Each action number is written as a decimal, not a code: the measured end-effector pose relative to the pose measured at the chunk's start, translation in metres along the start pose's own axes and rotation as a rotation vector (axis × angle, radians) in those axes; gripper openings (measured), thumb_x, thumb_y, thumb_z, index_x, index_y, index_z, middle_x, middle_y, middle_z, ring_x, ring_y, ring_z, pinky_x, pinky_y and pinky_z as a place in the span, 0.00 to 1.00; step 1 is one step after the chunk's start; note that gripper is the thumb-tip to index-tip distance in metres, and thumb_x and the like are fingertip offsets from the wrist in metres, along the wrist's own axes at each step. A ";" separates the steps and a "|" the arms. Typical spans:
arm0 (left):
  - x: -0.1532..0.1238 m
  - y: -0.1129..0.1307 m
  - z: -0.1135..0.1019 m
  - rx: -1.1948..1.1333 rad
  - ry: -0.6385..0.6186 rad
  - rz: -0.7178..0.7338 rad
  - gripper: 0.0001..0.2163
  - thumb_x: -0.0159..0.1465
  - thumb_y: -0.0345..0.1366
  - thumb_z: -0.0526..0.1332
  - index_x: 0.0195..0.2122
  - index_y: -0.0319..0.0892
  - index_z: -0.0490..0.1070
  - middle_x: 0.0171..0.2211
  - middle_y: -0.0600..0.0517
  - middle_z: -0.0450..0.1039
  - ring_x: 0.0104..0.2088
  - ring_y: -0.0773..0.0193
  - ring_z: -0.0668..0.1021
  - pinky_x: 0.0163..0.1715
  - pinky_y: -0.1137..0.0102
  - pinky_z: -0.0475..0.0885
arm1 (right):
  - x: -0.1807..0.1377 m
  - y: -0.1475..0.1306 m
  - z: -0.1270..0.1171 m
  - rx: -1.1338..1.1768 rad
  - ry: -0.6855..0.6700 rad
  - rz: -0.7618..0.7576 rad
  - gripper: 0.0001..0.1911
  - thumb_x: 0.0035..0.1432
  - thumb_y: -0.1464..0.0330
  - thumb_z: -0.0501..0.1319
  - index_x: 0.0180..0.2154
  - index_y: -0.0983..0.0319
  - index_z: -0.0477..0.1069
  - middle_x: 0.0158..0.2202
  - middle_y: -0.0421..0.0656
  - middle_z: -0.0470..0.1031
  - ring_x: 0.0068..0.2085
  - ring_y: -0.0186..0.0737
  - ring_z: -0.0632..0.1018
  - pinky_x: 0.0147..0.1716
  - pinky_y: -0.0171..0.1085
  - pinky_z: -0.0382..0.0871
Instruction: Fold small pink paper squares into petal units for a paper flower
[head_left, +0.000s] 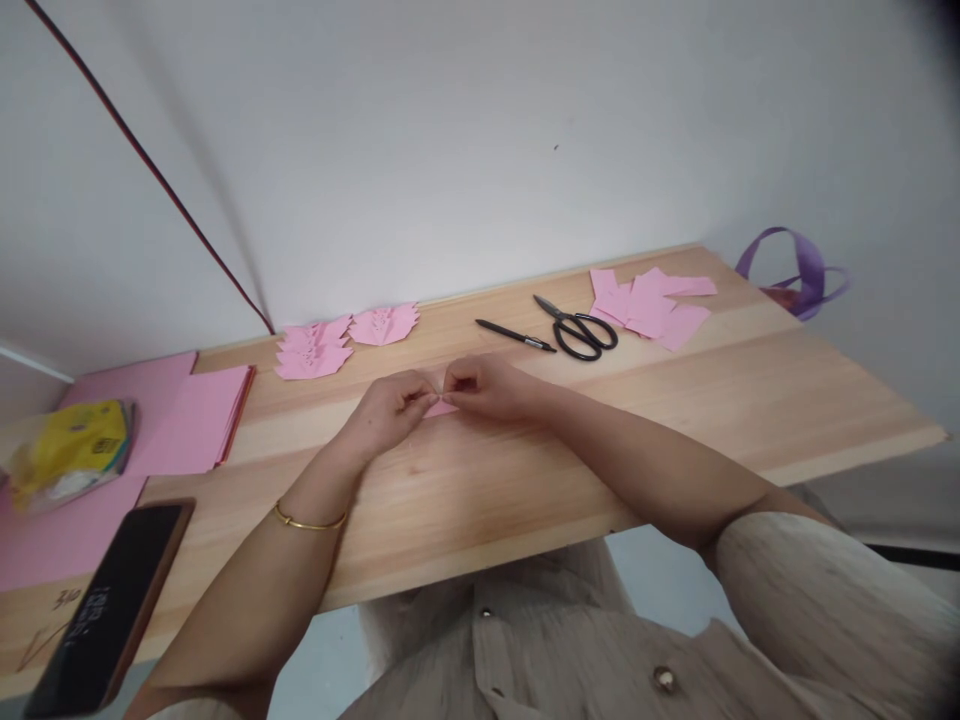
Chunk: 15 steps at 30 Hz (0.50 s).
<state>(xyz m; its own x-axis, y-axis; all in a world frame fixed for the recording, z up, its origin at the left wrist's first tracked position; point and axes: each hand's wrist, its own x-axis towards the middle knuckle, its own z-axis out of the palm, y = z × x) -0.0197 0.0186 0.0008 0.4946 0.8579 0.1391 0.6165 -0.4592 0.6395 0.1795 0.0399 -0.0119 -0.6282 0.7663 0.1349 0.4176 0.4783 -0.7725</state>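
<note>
Pink paper piece (pixel 442 408): a small, pale scrap, mostly masked by the hands, its pink edge showing at the fingertips over the middle of the wooden counter (pixel 480 500).
Left hand (pixel 391 410): fingers pinched together, thumb to forefinger, gripping the scrap; a gold bracelet (pixel 309 524) circles the forearm.
Right hand (pixel 491 388): fingers likewise drawn closed on the scrap, their tips nearly meeting the left's.
Pen (pixel 516 336) and scissors (pixel 561 316): side by side beyond the right hand, scissor blades together.
Jagged-edged pink cutouts (pixel 313 350): grouped near the wall, beyond the left hand.
Loose pink pieces (pixel 651 305): overlapping in a pile, right of the scissors.
Yellow packet (pixel 86 440): plastic, lying among pink sheets (pixel 196 415) at left, contents indistinct.
Phone (pixel 112 600): face up, left front, screen dark with faint characters.
Purple strap (pixel 810 265): looped beside the counter's right end.
</note>
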 end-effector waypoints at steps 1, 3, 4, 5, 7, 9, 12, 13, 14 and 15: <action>0.000 0.000 -0.001 -0.019 0.030 -0.044 0.09 0.59 0.36 0.57 0.25 0.40 0.71 0.25 0.53 0.70 0.27 0.68 0.70 0.29 0.72 0.64 | 0.000 0.000 -0.001 0.045 0.007 0.020 0.06 0.52 0.69 0.57 0.27 0.65 0.69 0.24 0.38 0.69 0.28 0.31 0.67 0.28 0.31 0.55; 0.000 0.000 -0.002 -0.089 0.135 -0.145 0.09 0.58 0.38 0.59 0.24 0.40 0.71 0.24 0.53 0.70 0.27 0.68 0.70 0.28 0.73 0.64 | 0.000 0.000 -0.004 0.137 0.034 0.046 0.07 0.52 0.67 0.58 0.27 0.65 0.68 0.24 0.38 0.68 0.27 0.30 0.66 0.28 0.31 0.56; 0.001 0.000 -0.003 -0.147 0.206 -0.193 0.09 0.57 0.39 0.60 0.25 0.40 0.72 0.25 0.53 0.71 0.27 0.68 0.70 0.28 0.73 0.64 | 0.000 0.001 -0.005 0.180 0.053 0.054 0.08 0.52 0.65 0.58 0.27 0.64 0.68 0.24 0.38 0.68 0.27 0.30 0.66 0.27 0.31 0.56; 0.001 0.000 -0.004 -0.224 0.283 -0.236 0.08 0.56 0.40 0.61 0.27 0.40 0.72 0.26 0.53 0.71 0.27 0.68 0.70 0.28 0.73 0.64 | 0.000 0.002 -0.007 0.219 0.078 0.061 0.09 0.52 0.64 0.58 0.27 0.64 0.68 0.24 0.38 0.67 0.27 0.30 0.66 0.27 0.31 0.56; 0.002 0.000 -0.005 -0.416 0.406 -0.296 0.10 0.55 0.41 0.63 0.34 0.40 0.73 0.26 0.54 0.70 0.27 0.69 0.70 0.28 0.74 0.65 | 0.002 0.004 -0.008 0.287 0.132 0.077 0.11 0.52 0.62 0.59 0.27 0.64 0.67 0.24 0.38 0.67 0.27 0.30 0.65 0.27 0.31 0.56; 0.002 0.000 -0.003 -0.604 0.430 -0.323 0.14 0.53 0.41 0.66 0.38 0.40 0.72 0.25 0.55 0.69 0.25 0.70 0.70 0.28 0.74 0.66 | 0.003 0.006 -0.009 0.338 0.172 0.093 0.12 0.52 0.60 0.59 0.27 0.64 0.67 0.24 0.37 0.66 0.26 0.30 0.64 0.27 0.32 0.56; 0.001 0.000 0.004 -0.771 0.280 -0.338 0.15 0.51 0.40 0.67 0.37 0.38 0.73 0.27 0.53 0.72 0.26 0.70 0.71 0.30 0.73 0.67 | 0.005 0.010 -0.008 0.392 0.202 0.090 0.14 0.52 0.58 0.60 0.27 0.63 0.67 0.24 0.37 0.65 0.26 0.30 0.64 0.26 0.32 0.56; 0.000 0.000 0.008 -0.794 0.230 -0.352 0.16 0.50 0.40 0.68 0.38 0.38 0.73 0.29 0.51 0.73 0.27 0.69 0.72 0.31 0.72 0.67 | 0.005 0.010 -0.007 0.413 0.196 0.079 0.15 0.52 0.57 0.60 0.27 0.63 0.66 0.24 0.37 0.65 0.26 0.30 0.64 0.26 0.32 0.56; -0.001 0.000 0.011 -0.797 0.211 -0.367 0.15 0.50 0.40 0.68 0.37 0.37 0.74 0.28 0.51 0.73 0.27 0.69 0.72 0.31 0.72 0.67 | 0.005 0.010 -0.006 0.434 0.185 0.068 0.15 0.52 0.57 0.60 0.27 0.63 0.66 0.24 0.37 0.65 0.26 0.30 0.64 0.26 0.32 0.56; -0.001 -0.001 0.013 -0.781 0.211 -0.376 0.14 0.50 0.40 0.68 0.34 0.37 0.74 0.28 0.50 0.74 0.27 0.69 0.72 0.31 0.72 0.67 | 0.005 0.009 -0.005 0.453 0.169 0.054 0.15 0.52 0.57 0.59 0.27 0.63 0.66 0.24 0.37 0.65 0.26 0.30 0.64 0.26 0.32 0.57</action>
<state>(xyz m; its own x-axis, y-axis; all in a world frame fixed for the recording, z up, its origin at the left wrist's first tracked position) -0.0127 0.0148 -0.0098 0.1729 0.9802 -0.0964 0.0841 0.0828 0.9930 0.1838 0.0500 -0.0151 -0.4823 0.8619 0.1566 0.0955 0.2295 -0.9686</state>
